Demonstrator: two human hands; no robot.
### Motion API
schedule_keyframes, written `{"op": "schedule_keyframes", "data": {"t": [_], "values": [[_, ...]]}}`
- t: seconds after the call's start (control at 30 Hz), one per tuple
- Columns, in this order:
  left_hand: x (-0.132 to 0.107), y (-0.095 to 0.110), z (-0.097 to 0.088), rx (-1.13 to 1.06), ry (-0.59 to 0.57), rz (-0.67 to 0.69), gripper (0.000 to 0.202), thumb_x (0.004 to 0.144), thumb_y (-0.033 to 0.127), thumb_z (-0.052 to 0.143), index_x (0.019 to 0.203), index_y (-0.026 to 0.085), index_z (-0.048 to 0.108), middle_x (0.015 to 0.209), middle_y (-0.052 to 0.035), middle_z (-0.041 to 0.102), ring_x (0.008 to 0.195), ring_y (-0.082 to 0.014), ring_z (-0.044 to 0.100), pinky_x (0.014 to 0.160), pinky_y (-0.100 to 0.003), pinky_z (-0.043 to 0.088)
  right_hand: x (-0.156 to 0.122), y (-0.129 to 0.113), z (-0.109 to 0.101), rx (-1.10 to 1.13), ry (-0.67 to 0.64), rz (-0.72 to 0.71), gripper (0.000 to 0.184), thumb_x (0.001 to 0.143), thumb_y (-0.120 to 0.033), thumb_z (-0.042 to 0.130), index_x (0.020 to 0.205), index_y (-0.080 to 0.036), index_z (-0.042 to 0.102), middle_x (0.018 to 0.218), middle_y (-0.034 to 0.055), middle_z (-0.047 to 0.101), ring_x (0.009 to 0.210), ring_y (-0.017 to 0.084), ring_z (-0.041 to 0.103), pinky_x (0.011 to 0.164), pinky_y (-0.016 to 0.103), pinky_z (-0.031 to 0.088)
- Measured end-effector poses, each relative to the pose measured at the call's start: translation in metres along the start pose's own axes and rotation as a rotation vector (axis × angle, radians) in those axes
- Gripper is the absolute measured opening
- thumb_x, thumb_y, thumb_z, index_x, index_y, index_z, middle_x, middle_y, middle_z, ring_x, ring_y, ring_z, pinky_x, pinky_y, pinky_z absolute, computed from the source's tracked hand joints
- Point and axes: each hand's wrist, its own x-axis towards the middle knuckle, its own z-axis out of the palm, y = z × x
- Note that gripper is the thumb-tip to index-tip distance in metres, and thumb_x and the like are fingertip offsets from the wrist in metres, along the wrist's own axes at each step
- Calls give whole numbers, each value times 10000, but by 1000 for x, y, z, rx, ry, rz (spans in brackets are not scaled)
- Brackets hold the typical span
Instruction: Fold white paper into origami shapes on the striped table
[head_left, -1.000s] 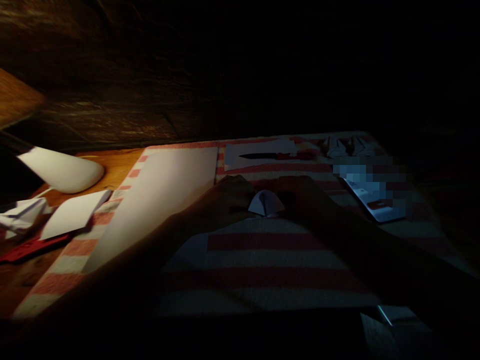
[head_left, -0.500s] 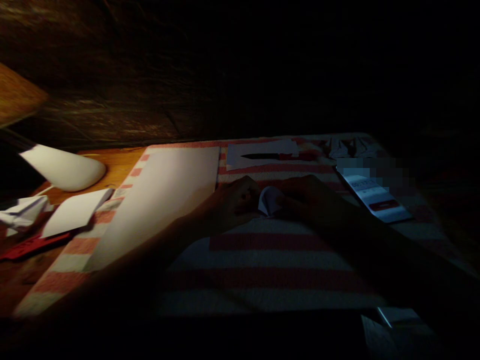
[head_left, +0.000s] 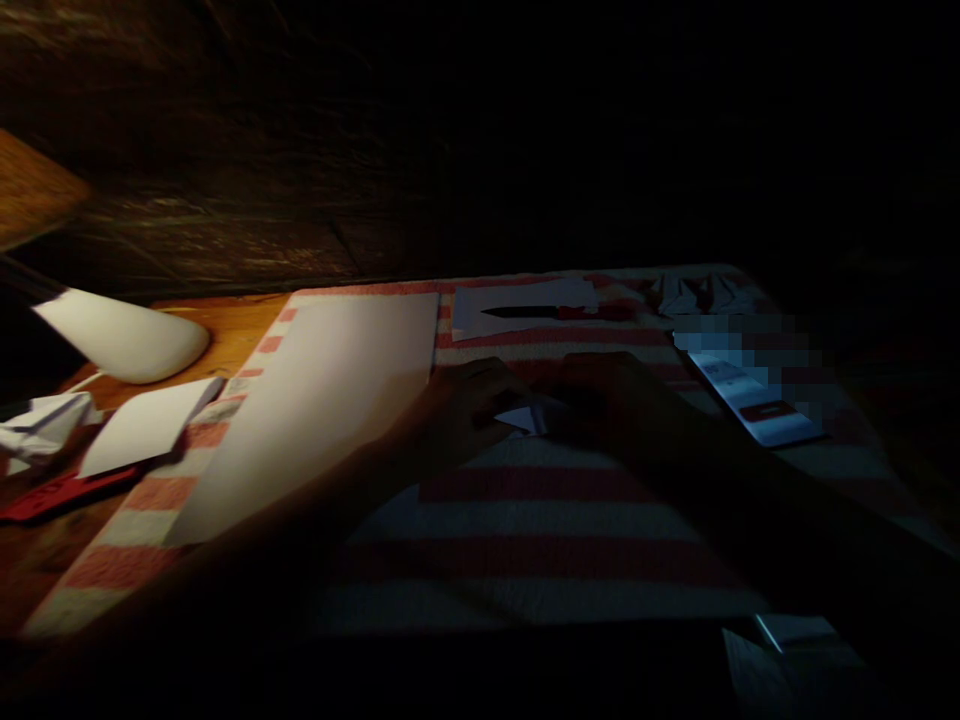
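Observation:
A small folded piece of white paper (head_left: 523, 418) is held between my two hands, low over the middle of a striped red-and-white towel (head_left: 525, 570). My left hand (head_left: 478, 400) is closed on its left side, the fingers curled. My right hand (head_left: 596, 395) is closed at its right edge, though deep shadow hides most of those fingertips. Left of my hands lies a large white sheet (head_left: 322, 380), partly covered by my left forearm. Beyond them a knife (head_left: 540, 313) with a dark blade and red handle rests on a smaller paper sheet (head_left: 469, 325).
At the right lies a lit phone (head_left: 757, 400), with folded paper shapes (head_left: 697, 295) behind it. On the left stand a white lamp (head_left: 127, 335), crumpled paper (head_left: 45, 425) and a white sheet (head_left: 150, 425) over a red item (head_left: 75, 495). A dark wall rises behind.
The folded paper was upright with a rounded, open top; now it lies lower and flatter, its point turned to the left. Both hands have shifted slightly around it.

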Motion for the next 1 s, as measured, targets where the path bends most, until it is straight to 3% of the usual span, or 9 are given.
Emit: {"op": "schedule_keyframes", "data": {"t": [0.2,0.37,0.57,0.77,1.0], "values": [[0,2,6,58,34,49,226,784,132,725,1005,168,689,968,-60,688,875,-193,675,729,-297,542,1,-3,1,3,-10,21,358,823,-215,733,1180,-221,709,1085,49,744,919,211,679,784,309,467],[-2,-1,10,119,-3,102,321,815,184,715,1128,171,647,1062,-83,676,959,-221,676,777,-324,574,2,-7,3,45,25,81,346,821,-187,723,1165,-199,694,1075,48,744,900,198,675,769,297,460],[-6,-3,16,281,-33,139,366,848,219,689,1200,173,603,1115,-93,650,1001,-240,662,823,-364,594,3,2,6,-21,72,-48,211,820,-211,765,1020,-177,708,879,19,682,758,155,613,669,265,417],[-5,5,15,342,-52,161,325,857,206,634,1179,160,629,1108,-105,643,954,-233,654,778,-366,598,2,11,3,58,-12,-126,279,841,-268,777,1092,-180,694,986,44,693,862,177,646,771,299,481],[-5,4,14,316,-51,154,185,910,263,615,1046,142,648,1013,-93,661,913,-213,655,760,-331,586,1,13,3,91,-7,-151,257,837,-267,780,1069,-200,694,1018,49,700,900,188,662,806,322,506]]}}
